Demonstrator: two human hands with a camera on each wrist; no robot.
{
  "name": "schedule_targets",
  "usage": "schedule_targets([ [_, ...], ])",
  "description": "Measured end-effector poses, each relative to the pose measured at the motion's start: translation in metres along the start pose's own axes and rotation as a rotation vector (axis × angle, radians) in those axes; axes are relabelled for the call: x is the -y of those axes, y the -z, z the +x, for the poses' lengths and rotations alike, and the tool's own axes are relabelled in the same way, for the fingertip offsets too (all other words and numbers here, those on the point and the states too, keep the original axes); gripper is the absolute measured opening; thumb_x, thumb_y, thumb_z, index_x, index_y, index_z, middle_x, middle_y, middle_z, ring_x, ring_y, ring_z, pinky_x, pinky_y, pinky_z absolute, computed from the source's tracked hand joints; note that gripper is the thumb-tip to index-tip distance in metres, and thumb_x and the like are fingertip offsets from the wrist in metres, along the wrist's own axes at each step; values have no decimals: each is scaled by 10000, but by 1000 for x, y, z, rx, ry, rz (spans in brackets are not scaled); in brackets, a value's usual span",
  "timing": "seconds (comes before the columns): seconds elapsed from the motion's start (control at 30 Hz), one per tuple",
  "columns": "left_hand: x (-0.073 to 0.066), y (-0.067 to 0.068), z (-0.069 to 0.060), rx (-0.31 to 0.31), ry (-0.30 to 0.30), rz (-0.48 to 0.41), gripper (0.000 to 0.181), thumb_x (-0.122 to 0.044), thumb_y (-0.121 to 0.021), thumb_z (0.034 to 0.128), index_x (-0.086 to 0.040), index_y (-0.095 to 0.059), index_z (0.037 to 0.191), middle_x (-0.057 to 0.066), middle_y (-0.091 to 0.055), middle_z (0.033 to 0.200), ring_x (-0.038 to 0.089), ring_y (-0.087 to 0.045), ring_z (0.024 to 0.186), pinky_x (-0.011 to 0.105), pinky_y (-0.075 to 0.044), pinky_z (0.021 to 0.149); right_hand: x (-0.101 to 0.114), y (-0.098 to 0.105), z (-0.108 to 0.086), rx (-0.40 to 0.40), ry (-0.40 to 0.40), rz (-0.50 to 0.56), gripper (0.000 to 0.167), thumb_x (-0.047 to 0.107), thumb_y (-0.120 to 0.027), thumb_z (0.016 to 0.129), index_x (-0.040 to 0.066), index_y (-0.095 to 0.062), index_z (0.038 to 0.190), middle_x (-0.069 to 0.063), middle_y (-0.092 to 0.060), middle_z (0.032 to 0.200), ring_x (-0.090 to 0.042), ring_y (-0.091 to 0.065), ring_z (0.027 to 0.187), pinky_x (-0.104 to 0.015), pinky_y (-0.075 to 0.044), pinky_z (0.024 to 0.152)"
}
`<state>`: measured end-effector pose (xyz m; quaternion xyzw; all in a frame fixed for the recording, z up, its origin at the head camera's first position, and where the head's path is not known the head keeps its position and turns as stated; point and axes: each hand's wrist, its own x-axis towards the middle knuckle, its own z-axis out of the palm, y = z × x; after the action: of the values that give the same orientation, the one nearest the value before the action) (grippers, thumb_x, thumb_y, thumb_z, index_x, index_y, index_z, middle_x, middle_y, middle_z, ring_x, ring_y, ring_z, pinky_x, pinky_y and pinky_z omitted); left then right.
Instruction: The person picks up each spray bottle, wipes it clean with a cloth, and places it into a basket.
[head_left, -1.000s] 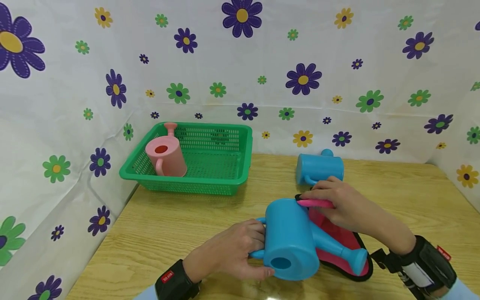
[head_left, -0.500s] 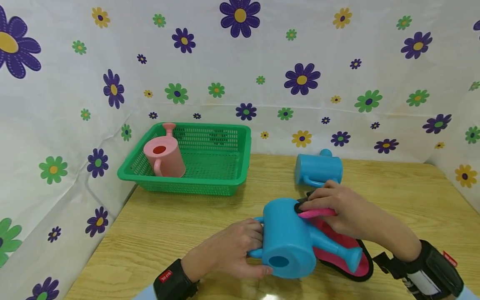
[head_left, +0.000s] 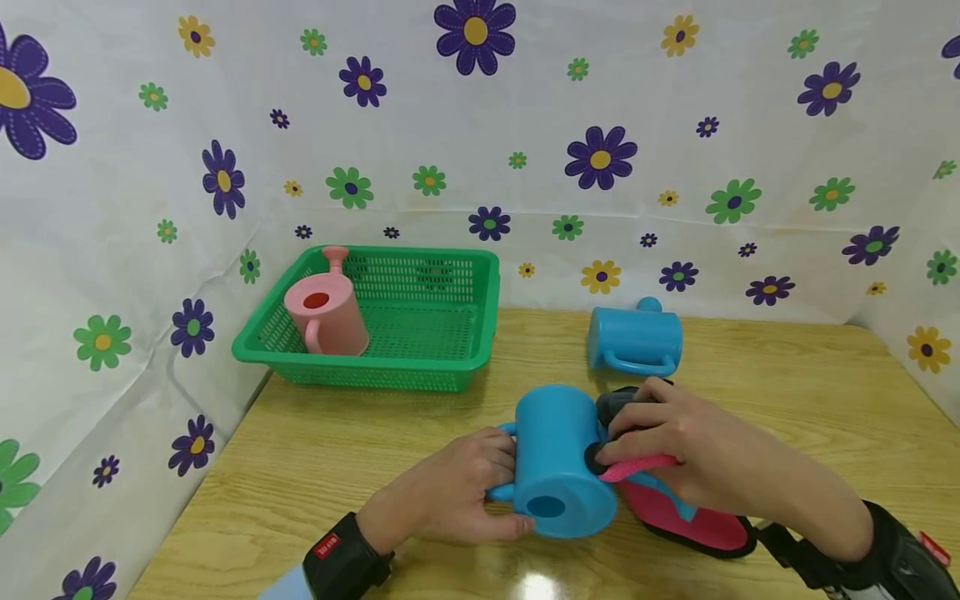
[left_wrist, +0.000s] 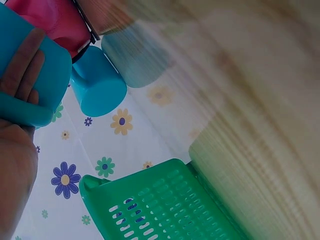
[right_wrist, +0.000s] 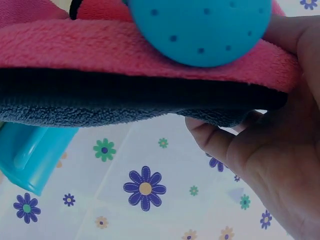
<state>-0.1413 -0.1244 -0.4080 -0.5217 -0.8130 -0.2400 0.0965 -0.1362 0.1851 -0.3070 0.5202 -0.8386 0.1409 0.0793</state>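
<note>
My left hand (head_left: 457,492) holds a blue watering can (head_left: 555,433) by its handle, its filling hole toward me. In the left wrist view, the fingers curl through the handle against the body of the watering can (left_wrist: 52,75). A pink and dark grey cloth with black edging (head_left: 708,529) is pinched in my right hand (head_left: 690,442). The hand presses it to the can's side where the spout starts, and hides most of the spout in the head view. In the right wrist view the perforated spout head (right_wrist: 200,30) lies over the fuzzy cloth (right_wrist: 75,45).
A second blue watering can (head_left: 637,337) lies on its side behind my right hand. At the back left stands a green basket (head_left: 367,377) with a pink watering can (head_left: 330,317) upright inside. A flower-printed sheet (head_left: 420,100) closes off the back of the wooden table (head_left: 360,433).
My right hand has slid the cloth toward me along the can's side, down to the spout. The held can has shifted slightly left; my left hand has kept its grip.
</note>
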Motion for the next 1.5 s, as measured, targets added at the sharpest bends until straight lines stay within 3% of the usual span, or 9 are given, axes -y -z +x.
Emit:
schedule_targets([
  [0.3, 1, 2, -2, 17, 10, 18, 250, -402, -713, 922, -190, -702, 788, -127, -653, 736, 43, -566, 879, 277, -476, 1006, 6, 2, 0, -16, 27, -11, 490, 85, -886, 746, 381, -750, 1111, 144, -715, 1096, -166, -538, 1054, -401, -557, 820],
  [0.5, 2, 2, -3, 4, -1, 23, 266, -402, -728, 906, -195, -683, 746, -128, -620, 687, 38, -551, 844, 257, -470, 939, 8, 2, 1, -18, 30, -21, 473, 88, -876, 755, 392, -751, 1095, 156, -712, 1102, -142, -528, 1060, -414, -549, 825],
  [0.83, 3, 3, -4, -62, -112, 75, 310, -393, -682, 944, -220, -607, 698, -137, -546, 643, 47, -568, 820, 236, -466, 879, 0, -1, 0, -41, 35, -7, 481, 60, -888, 738, 332, -761, 1114, 102, -727, 1111, -191, -554, 1054, -382, -549, 830],
  [1.03, 0, 3, -4, -64, -125, 66, 344, -389, -683, 943, -218, -569, 667, -129, -504, 622, 46, -544, 792, 234, -452, 852, -9, -7, 2, -89, 23, -6, 442, 76, -893, 738, 299, -771, 1100, 94, -733, 1094, -170, -587, 1038, -351, -545, 813],
  [1.33, -6, 4, -4, -63, -140, 48, 370, -390, -685, 942, -234, -516, 652, -128, -454, 612, 43, -528, 788, 226, -424, 841, -21, -13, 1, -132, -42, -28, 540, -104, -849, 684, 230, -781, 1102, 41, -743, 1098, -180, -587, 1016, -337, -547, 779],
  [1.5, -7, 4, -4, -63, -158, 48, 382, -384, -689, 937, -233, -505, 638, -132, -432, 612, 40, -508, 767, 220, -410, 820, -25, -14, 2, -107, -120, -48, 540, -91, -862, 684, 199, -778, 1132, 30, -735, 1115, -178, -584, 1034, -325, -560, 771],
])
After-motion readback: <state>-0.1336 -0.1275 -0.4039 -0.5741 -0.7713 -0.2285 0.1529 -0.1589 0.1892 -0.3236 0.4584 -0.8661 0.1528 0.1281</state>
